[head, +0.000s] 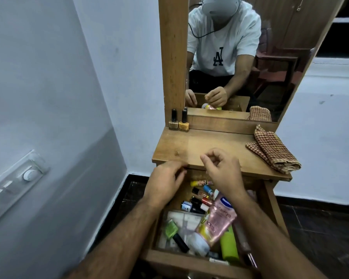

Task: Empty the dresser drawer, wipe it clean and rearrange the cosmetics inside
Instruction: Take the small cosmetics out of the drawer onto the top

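The wooden dresser drawer [181, 262] stands pulled out below the dresser top [216, 146]. Inside lie several cosmetics: a pink Vaseline tube [220, 218], a green nail polish bottle [171, 230], a lime-green bottle [229, 246], small nail polish bottles [191, 205] and a yellow-capped stick [199, 183]. My left hand [165, 182] hovers over the drawer's back left, fingers loosely curled, holding nothing. My right hand [222, 168] hangs above the dresser's front edge, fingers loosely bent and empty. Two nail polish bottles [178, 122] stand at the top's back left.
A folded checked cloth [273, 151] lies on the right of the dresser top. The mirror [240, 57] rises behind, reflecting a person. A wall with a switch panel [16, 184] is on the left. Dark floor [320, 228] surrounds the dresser.
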{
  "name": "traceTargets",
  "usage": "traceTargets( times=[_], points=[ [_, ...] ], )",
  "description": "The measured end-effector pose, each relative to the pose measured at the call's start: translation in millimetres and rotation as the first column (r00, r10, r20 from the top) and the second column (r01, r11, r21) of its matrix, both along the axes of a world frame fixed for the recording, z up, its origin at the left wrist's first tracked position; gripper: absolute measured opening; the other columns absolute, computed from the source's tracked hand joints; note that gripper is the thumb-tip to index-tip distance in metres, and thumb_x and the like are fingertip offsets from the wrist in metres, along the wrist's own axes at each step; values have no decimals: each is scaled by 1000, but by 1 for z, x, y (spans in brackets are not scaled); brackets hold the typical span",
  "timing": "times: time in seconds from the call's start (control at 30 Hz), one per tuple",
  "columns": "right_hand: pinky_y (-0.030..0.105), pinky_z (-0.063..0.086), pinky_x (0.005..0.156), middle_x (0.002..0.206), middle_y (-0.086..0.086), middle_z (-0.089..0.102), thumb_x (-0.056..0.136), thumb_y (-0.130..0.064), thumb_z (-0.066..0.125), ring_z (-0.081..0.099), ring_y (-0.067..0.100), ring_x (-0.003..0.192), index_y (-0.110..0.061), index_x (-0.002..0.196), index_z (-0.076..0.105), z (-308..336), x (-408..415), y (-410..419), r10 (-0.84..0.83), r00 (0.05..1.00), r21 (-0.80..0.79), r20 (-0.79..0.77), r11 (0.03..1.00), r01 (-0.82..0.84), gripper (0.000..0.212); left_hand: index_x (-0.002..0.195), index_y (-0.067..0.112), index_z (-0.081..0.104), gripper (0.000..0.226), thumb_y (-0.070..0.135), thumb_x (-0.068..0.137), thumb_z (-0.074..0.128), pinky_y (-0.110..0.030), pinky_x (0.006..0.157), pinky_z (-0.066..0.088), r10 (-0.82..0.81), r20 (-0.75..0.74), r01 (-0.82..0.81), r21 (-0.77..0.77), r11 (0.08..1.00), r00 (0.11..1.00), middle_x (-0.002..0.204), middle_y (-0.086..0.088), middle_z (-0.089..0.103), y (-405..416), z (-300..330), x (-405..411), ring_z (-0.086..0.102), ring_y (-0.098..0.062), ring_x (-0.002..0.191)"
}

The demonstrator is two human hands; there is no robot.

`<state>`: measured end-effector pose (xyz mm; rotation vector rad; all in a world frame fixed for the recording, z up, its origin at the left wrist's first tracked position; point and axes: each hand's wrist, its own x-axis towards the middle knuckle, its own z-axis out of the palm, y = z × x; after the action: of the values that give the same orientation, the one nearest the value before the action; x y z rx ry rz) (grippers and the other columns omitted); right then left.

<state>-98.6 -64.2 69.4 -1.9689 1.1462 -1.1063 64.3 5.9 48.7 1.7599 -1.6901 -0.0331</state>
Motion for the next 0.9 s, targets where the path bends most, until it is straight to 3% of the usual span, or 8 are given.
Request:
traceTargets(
  times=[0.13, 0.23, 0.4, 0.53, 0.7, 0.9],
  points=[
    [33, 51, 61, 65, -10, 65, 89, -20, 69, 59, 8, 60, -17, 76, 71, -29, -11, 17, -27, 992, -25, -122, 999, 24, 14, 112, 21, 72, 28, 12, 90, 58, -34, 89, 51, -48, 92, 16, 319, 948, 995, 110, -2, 72, 14, -11, -16, 65, -21, 101],
    [30, 51, 69, 74, -7, 70, 88, -17, 67, 64, 12, 71, -18, 81, 73, -42, -19, 17, -154, 964, 5, -217, 987, 159, 8, 108, 24, 72, 28, 10, 91, 55, -31, 86, 53, -47, 80, 4, 466, 885, 996, 109, -5, 71, 19, -13, -23, 66, -23, 99],
    [36, 54, 82, 98, 0, 74, 89, -17, 58, 67, 24, 95, -23, 99, 73, -43, -26, 15, -220, 830, 28, -512, 962, 272, 19, 112, 19, 70, 28, 10, 95, 49, -31, 85, 54, -4, 147, -67, 481, 874, 989, 112, -6, 70, 17, -17, -34, 68, -24, 100],
    [36, 51, 88, 103, -3, 75, 90, -22, 59, 67, 22, 101, -29, 105, 73, -45, -25, 13, -208, 789, 21, -579, 963, 269, 21, 113, 16, 67, 24, 13, 98, 47, -32, 87, 55, 11, 132, -79, 520, 851, 991, 110, -6, 69, 17, -23, -40, 67, -23, 97],
    [39, 34, 91, 105, -7, 71, 95, -30, 55, 57, 20, 107, -32, 103, 71, -43, -10, 19, -203, 688, -97, -697, 977, 189, 18, 108, 13, 71, 28, 4, 95, 48, -30, 80, 54, 113, 202, -198, 473, 859, 973, 106, -7, 72, 18, -21, -34, 70, -23, 95],
    [40, 34, 93, 105, -6, 72, 92, -25, 60, 58, 21, 107, -30, 104, 71, -44, -5, 22, -161, 678, -57, -717, 983, 173, 17, 106, 4, 70, 25, -4, 94, 49, -35, 83, 55, 121, 330, -289, 528, 799, 936, 108, -14, 71, 5, -6, -37, 68, -28, 100]
  ],
)
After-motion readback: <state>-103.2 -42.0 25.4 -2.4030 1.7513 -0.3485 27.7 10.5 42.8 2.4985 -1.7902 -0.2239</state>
